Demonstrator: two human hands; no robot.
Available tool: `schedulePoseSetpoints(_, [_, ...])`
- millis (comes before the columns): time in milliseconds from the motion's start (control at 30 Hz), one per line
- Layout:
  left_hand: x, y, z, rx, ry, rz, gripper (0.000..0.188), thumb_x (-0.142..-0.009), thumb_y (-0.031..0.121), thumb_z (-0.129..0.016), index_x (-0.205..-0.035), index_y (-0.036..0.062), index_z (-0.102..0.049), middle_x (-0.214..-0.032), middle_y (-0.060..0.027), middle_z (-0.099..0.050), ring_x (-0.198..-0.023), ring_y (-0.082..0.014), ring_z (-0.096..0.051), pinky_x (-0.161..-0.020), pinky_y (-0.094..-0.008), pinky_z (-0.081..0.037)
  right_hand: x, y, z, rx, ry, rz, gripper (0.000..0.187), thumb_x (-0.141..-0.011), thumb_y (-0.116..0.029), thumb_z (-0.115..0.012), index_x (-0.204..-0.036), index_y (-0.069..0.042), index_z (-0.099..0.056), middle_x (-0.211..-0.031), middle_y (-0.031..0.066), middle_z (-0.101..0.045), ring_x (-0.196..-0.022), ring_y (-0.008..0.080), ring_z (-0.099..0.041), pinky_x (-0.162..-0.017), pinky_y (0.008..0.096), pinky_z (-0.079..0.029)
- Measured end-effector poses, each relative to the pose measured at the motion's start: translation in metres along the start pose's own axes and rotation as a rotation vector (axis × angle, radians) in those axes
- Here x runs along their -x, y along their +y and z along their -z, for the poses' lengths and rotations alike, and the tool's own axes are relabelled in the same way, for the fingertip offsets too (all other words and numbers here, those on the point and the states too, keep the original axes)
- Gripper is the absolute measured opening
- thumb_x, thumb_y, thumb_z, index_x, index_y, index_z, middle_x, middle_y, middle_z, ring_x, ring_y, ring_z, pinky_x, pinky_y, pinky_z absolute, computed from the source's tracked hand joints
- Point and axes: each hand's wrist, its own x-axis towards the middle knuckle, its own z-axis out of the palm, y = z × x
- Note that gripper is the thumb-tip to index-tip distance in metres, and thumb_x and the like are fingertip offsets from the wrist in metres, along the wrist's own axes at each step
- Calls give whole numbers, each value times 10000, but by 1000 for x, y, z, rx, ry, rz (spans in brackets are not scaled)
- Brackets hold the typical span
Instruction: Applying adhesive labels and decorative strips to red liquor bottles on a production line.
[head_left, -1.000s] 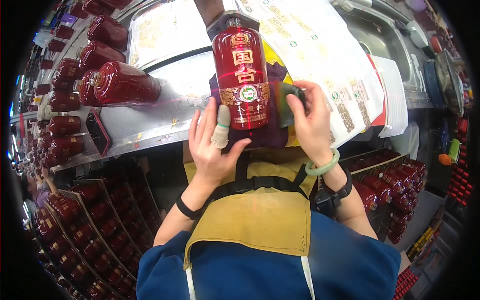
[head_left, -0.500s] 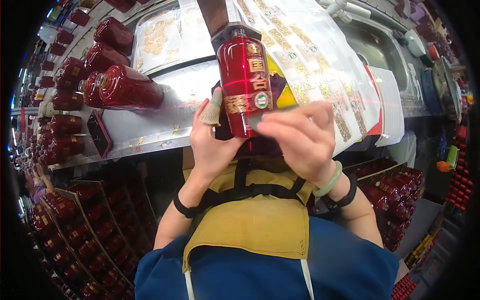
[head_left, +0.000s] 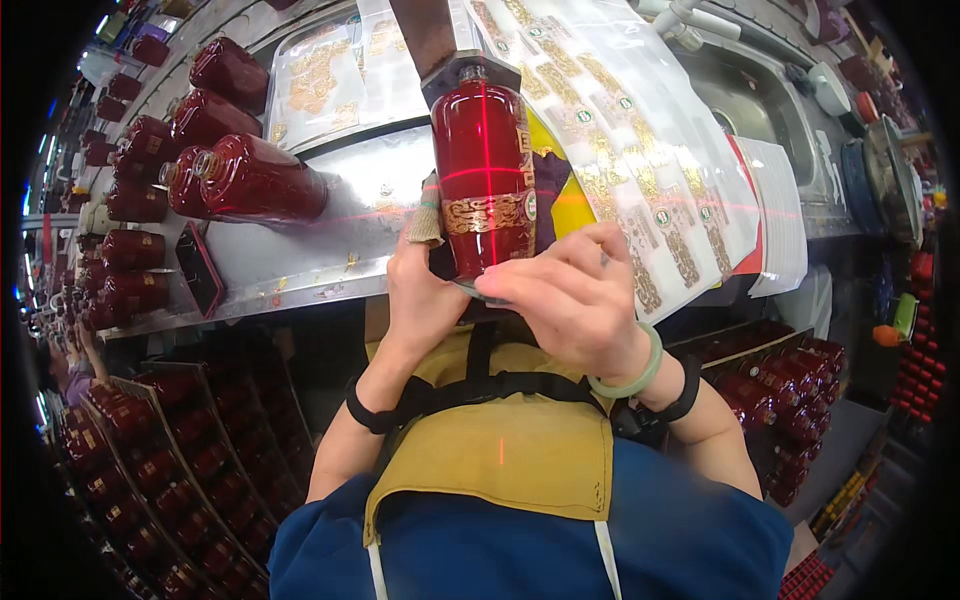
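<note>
A glossy dark red bottle [head_left: 482, 150] with a gold patterned band lies in front of me, its neck toward a metal bracket [head_left: 470, 70]. Red laser lines cross it. My left hand [head_left: 420, 295] grips the bottle's left side near its base, and one finger wears a beige knitted cover [head_left: 426, 224]. At the base, my right hand [head_left: 575, 300] pinches a small dark flat piece [head_left: 490, 299], mostly hidden by the fingers. Gold lettering and a round green-and-white mark now sit at the bottle's right edge.
Several red bottles [head_left: 262, 178] stand at the left, beside a dark phone-like slab [head_left: 199, 270]. Sheets of gold stickers [head_left: 640, 150] lie to the right, before a steel sink [head_left: 745, 95]. More bottles fill racks below the table on both sides.
The bottle has turned, so its lettering has shifted from the front to the right side. My right hand has moved down and left to the base.
</note>
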Motion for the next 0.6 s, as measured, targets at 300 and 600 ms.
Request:
schedulePoseSetpoints(300, [7,-4,0,-57,61,-138,912,-720,20,-865,-1533,-1,-452,-1277,-217,-685,-1115,-290,-706,-937,-375,-559,4,-5,3,-31,-28,-45,269,-746,-27,-723,-968,-163,-791,-987,-50,-764,-808,147,-599,-823,306,-412])
schedulePoseSetpoints(600, [1,1,3,-138,73,-186,913,-733,68,-883,-1530,-16,-446,-1279,-210,-697,-1110,-283,-714,-960,-365,-549,0,4,1,8,25,-14,228,-750,-80,-744,-961,-155,-786,-976,-52,-767,-832,144,-616,-843,316,-400])
